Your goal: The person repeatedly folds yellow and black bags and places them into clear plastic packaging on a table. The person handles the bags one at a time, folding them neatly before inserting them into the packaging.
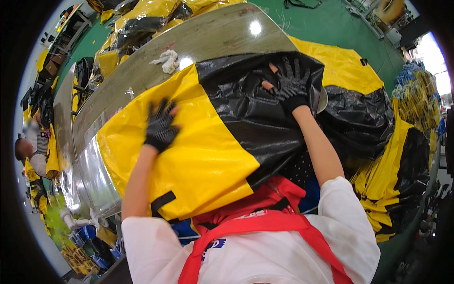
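Note:
A large yellow and black coated-fabric bag point(189, 146) lies flattened across the table in front of me, its near edge against my red apron. My left hand point(161, 124), in a dark knit glove, rests on the yellow part with fingers spread. On the black part, close to its far right end, my right hand point(291, 83) lies flat in a matching glove; thumb and index fingertips are bare. Neither hand grips anything. A short black strap point(163, 200) shows at the bag's near left edge.
Over the table's point(227, 33) right edge hang more yellow and black pieces point(359, 118). A crumpled white cloth point(166, 61) sits beyond the bag. Clear plastic bags point(99, 184) lie at left, wrapped yellow-black goods point(142, 28) behind. A person point(40, 146) is at far left.

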`<state>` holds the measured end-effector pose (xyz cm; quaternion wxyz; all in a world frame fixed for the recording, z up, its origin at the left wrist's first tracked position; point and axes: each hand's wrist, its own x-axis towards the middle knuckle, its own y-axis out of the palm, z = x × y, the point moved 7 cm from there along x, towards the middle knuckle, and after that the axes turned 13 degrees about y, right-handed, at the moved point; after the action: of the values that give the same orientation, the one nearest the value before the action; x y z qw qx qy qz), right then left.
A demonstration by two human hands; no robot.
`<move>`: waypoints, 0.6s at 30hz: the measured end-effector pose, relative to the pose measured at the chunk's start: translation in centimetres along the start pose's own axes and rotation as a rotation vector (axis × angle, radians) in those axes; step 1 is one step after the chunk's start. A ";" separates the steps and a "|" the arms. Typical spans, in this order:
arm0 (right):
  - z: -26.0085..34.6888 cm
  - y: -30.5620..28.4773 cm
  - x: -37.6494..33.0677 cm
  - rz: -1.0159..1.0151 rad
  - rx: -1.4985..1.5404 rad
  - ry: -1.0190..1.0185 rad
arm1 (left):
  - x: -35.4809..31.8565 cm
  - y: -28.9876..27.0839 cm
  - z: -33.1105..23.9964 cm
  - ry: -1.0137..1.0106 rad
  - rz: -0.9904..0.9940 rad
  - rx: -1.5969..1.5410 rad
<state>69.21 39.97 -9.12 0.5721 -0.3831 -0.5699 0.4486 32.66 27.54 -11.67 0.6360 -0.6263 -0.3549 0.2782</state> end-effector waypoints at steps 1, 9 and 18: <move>-0.1 -0.1 0.2 0.013 0.010 0.007 | -4.5 -0.3 1.3 -0.077 0.105 0.081; 6.6 -11.8 -7.0 0.401 0.586 -0.644 | -14.5 -8.3 -5.7 -0.313 -0.045 0.204; 9.7 -12.8 -21.9 0.570 0.326 -0.878 | -9.0 0.1 -29.9 0.189 -0.220 -0.340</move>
<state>61.65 14.54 -3.17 0.1882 -0.2054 -0.5519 0.7860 51.28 2.45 -11.65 0.5780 -0.7053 -0.4019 0.0834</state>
